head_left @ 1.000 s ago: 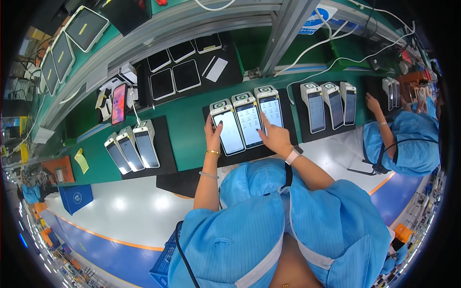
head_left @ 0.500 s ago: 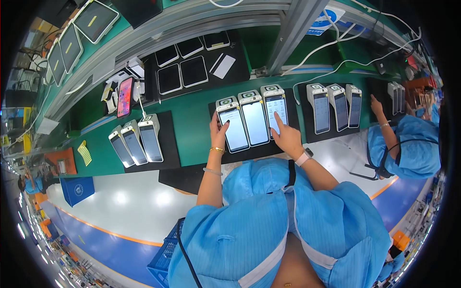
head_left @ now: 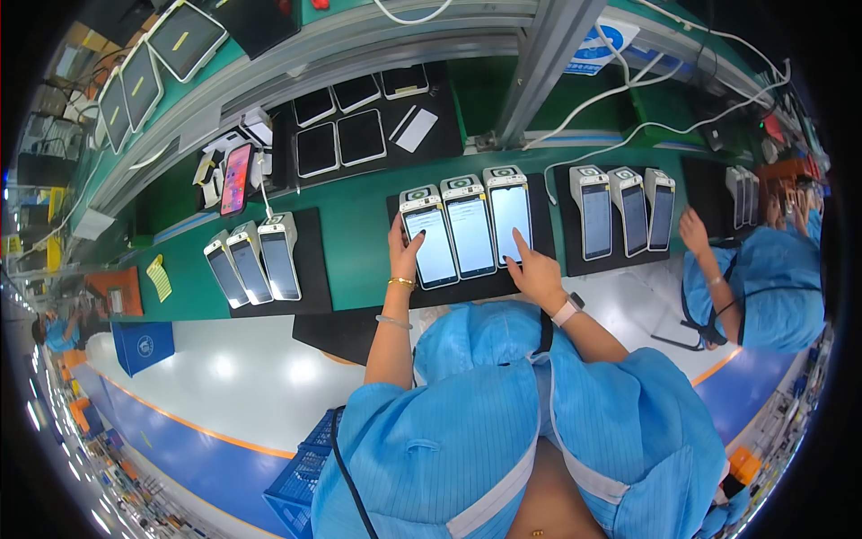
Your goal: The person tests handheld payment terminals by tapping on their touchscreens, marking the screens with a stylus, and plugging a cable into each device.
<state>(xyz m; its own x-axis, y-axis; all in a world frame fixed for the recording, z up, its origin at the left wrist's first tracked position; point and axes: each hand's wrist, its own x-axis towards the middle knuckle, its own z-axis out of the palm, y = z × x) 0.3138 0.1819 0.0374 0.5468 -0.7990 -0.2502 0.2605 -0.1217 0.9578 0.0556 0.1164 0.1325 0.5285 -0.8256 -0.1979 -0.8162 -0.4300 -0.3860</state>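
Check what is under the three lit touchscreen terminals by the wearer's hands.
The touchscreen terminals rest on a black mat, visible in front of them and to the right, over a green tabletop. The mat directly beneath their bodies is hidden.

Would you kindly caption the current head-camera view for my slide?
Three lit terminals side by side on a black mat: left hand on the leftmost, right hand at the rightmost.

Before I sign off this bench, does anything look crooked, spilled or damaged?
Nothing looks spilled or visibly damaged. The three lit payment terminals in the middle sit side by side. One minor oddity: a yellow striped paper lies askew near the left end of the green bench.
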